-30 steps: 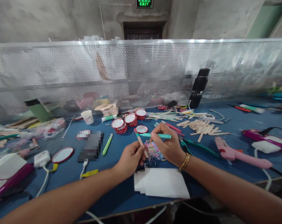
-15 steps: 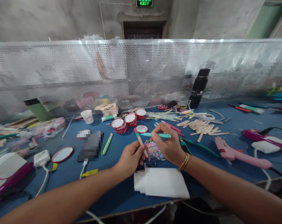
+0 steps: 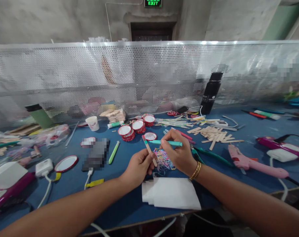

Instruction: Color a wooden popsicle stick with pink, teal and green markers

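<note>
My left hand (image 3: 137,167) pinches a wooden craft stick (image 3: 149,150) that points up and away from me; part of the stick is coloured green and pink. My right hand (image 3: 179,152) grips a teal marker (image 3: 166,143) held level, its tip touching the upper part of the stick. Both hands hover over a heap of coloured rubber bands (image 3: 162,160) on the blue table (image 3: 129,204). A white sheet of paper (image 3: 171,193) lies just in front of my wrists.
A pile of bare wooden sticks (image 3: 215,134), a pink glue gun (image 3: 250,161), green pliers (image 3: 208,154), red-rimmed tape rolls (image 3: 134,127), a green marker (image 3: 114,152), a round mirror (image 3: 66,163) and a black bottle (image 3: 210,93) crowd the table. A perforated metal screen (image 3: 65,75) closes off the back.
</note>
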The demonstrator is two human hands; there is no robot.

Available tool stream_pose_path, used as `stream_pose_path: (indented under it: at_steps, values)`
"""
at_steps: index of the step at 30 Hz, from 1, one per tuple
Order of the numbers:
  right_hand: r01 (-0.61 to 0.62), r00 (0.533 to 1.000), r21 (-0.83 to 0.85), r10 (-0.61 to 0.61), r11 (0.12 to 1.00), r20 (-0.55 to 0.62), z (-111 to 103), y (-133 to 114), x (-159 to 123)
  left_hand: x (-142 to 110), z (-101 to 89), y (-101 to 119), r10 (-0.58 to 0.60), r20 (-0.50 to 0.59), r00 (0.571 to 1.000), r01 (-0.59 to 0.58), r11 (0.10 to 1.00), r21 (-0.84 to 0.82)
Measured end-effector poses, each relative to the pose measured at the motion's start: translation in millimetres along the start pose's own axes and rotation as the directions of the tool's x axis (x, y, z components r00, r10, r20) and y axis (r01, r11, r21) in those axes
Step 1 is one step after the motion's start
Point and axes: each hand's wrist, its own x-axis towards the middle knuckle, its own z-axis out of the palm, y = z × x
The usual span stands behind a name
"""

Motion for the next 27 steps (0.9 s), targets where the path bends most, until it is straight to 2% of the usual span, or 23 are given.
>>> stream_pose_path:
  at_steps: [8,14,20,27]
  values:
    - [0.021,0.999,0.031,-0.022,0.999,0.047,2.7,0.2,-1.5,-0.3,0.6,-0.8,0.009,0.010,1.000,-0.009,1.000,-0.019]
    - [-0.006,1.000,0.009,0.006,1.000,-0.017,1.1,1.0,0.1,0.1,-0.2,-0.8,0.008,0.008,1.000,-0.008,1.000,-0.005]
    - [0.007,0.998,0.045,-0.009,0.999,0.057,2.1,0.8,-1.1,0.2,-0.4,-1.4,0.007,0.020,1.000,-0.007,1.000,-0.007]
    - [-0.012,1.000,0.025,0.012,1.000,0.005,1.6,1.5,-0.7,-0.5,0.1,0.0,0.013,0.014,1.000,-0.013,1.000,-0.002]
